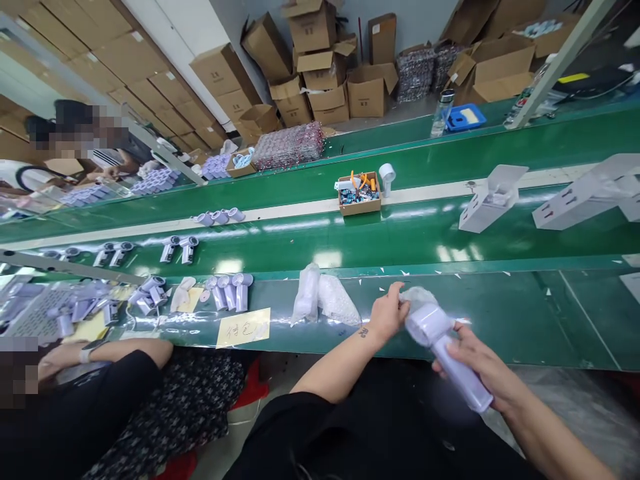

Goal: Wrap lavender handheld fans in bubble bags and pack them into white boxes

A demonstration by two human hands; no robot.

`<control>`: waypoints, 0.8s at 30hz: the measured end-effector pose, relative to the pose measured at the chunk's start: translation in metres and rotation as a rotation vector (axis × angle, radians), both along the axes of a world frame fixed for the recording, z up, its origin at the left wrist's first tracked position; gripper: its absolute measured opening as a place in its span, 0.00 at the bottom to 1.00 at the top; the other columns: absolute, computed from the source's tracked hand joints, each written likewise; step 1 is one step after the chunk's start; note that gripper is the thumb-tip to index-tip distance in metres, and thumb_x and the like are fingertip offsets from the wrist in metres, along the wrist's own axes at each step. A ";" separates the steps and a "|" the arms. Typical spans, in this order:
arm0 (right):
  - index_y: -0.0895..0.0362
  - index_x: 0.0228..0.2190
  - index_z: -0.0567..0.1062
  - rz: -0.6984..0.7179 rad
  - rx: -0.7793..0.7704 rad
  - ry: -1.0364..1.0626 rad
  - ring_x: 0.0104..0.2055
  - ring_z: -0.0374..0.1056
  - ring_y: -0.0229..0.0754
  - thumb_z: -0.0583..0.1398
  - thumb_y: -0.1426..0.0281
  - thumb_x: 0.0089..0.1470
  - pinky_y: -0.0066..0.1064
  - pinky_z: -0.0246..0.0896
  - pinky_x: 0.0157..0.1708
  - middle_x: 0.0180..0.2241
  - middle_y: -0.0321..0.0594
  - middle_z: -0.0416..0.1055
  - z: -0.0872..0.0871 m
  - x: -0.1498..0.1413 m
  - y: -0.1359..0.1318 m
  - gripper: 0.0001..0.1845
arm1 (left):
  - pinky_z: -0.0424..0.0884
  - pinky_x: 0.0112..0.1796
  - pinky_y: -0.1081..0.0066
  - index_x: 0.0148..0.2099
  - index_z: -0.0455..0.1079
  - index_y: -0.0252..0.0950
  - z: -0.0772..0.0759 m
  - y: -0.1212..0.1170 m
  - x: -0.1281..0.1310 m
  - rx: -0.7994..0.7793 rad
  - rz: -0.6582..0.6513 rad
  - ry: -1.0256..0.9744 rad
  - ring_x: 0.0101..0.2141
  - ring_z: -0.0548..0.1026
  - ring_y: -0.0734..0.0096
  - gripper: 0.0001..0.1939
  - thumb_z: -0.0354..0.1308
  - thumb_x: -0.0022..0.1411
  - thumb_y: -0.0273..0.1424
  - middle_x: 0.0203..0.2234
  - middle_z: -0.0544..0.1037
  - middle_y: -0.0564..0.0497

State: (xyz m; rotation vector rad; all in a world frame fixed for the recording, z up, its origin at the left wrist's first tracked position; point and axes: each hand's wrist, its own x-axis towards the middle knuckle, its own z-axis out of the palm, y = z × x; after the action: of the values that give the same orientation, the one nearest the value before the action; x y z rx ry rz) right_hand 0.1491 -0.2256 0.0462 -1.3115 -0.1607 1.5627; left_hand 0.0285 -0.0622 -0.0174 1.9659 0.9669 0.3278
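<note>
My right hand (473,357) is wrapped around the handle of a lavender handheld fan (465,377), its round head tilted up and to the left. Beside that head, my left hand (387,312) pinches the edge of a clear bubble-wrap bag (419,295). The bag lies behind the fan's head; whether the head is partly inside it I cannot tell. Left of my hands, a wrapped fan (307,293) rests on the green bench (480,307), next to another bubble-wrap bag (339,300). Several bare lavender fans (227,292) stand farther left, behind a handwritten yellow card (243,327).
Across the belt (280,240) sit a small carton of parts (361,207), another fan (387,177) and open white boxes (493,200). A co-worker (100,387) sits at my left; other people work at the far left. Cardboard boxes (370,93) line the back.
</note>
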 end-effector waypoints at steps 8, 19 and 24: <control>0.49 0.48 0.57 -0.079 -0.071 0.212 0.36 0.73 0.46 0.69 0.68 0.37 0.34 0.69 0.34 0.35 0.37 0.72 -0.030 0.004 0.004 0.39 | 0.62 0.27 0.75 0.37 0.73 0.31 -0.017 -0.022 0.006 -0.613 0.157 -0.370 0.23 0.65 0.78 0.16 0.57 0.54 0.40 0.24 0.73 0.53; 0.50 0.48 0.64 -0.017 -0.007 0.259 0.29 0.70 0.38 0.66 0.67 0.42 0.27 0.67 0.27 0.32 0.36 0.71 -0.044 0.008 -0.016 0.30 | 0.63 0.29 0.71 0.29 0.73 0.27 -0.023 -0.021 0.012 -1.089 0.285 -0.403 0.24 0.69 0.74 0.21 0.71 0.37 0.39 0.21 0.74 0.49; 0.52 0.46 0.65 0.067 0.077 0.232 0.31 0.72 0.43 0.69 0.66 0.37 0.33 0.68 0.31 0.32 0.38 0.71 -0.049 0.015 -0.034 0.33 | 0.62 0.27 0.76 0.43 0.71 0.33 -0.025 -0.025 0.014 -1.015 0.400 -0.464 0.24 0.68 0.78 0.24 0.68 0.41 0.32 0.27 0.74 0.52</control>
State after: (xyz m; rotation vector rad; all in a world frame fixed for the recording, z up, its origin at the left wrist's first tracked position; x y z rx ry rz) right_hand 0.1636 -0.2593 -0.0027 -1.0657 -0.1193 1.7351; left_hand 0.0428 -0.0868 -0.0420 0.7315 0.9381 0.3861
